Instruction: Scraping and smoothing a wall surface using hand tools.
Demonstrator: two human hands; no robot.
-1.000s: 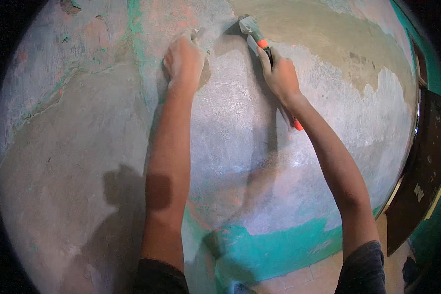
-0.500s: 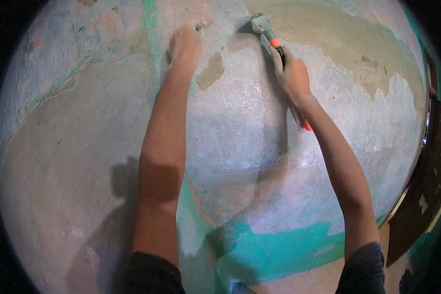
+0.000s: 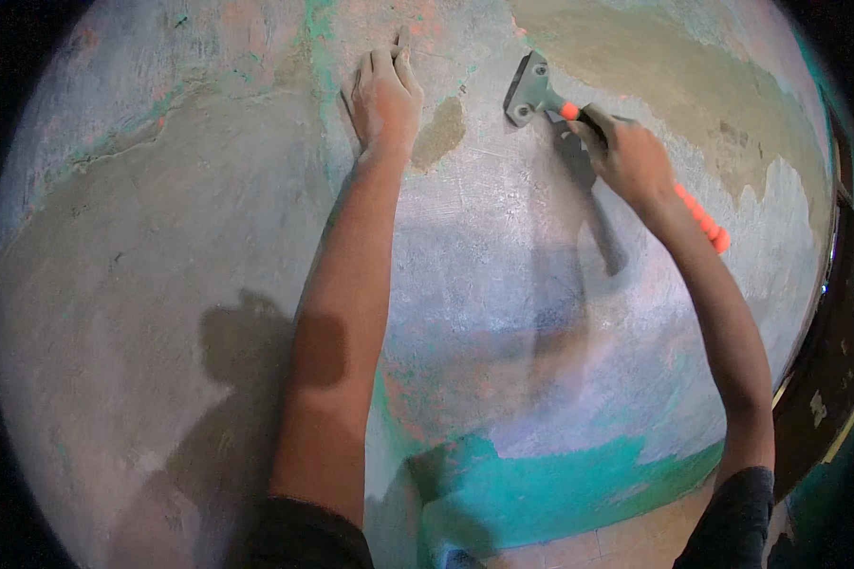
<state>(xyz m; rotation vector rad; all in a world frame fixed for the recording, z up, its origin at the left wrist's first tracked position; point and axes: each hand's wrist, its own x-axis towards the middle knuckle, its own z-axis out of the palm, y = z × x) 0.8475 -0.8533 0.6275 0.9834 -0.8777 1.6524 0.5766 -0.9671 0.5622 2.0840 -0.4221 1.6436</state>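
My right hand [image 3: 634, 156] grips a long-handled scraper with an orange and black handle; its wide grey metal head [image 3: 527, 90] is at the wall surface, angled up and to the left. My left hand [image 3: 382, 104] is higher on the left, fingers bent against the wall [image 3: 493, 237], around a small narrow object [image 3: 403, 36] whose kind I cannot make out. Beside that hand a patch of bare tan plaster [image 3: 438, 133] shows through the pale, mottled paint.
A wide area of bare plaster [image 3: 655, 66] runs across the upper right, and turquoise paint [image 3: 569, 484] bands the wall's bottom. A dark, worn wooden panel [image 3: 826, 360] stands at the far right edge. Pale tiled floor [image 3: 579, 542] shows below.
My right hand and the scraper have moved right and down, with the handle now more slanted. My left hand has shifted slightly right in the picture and stays against the wall.
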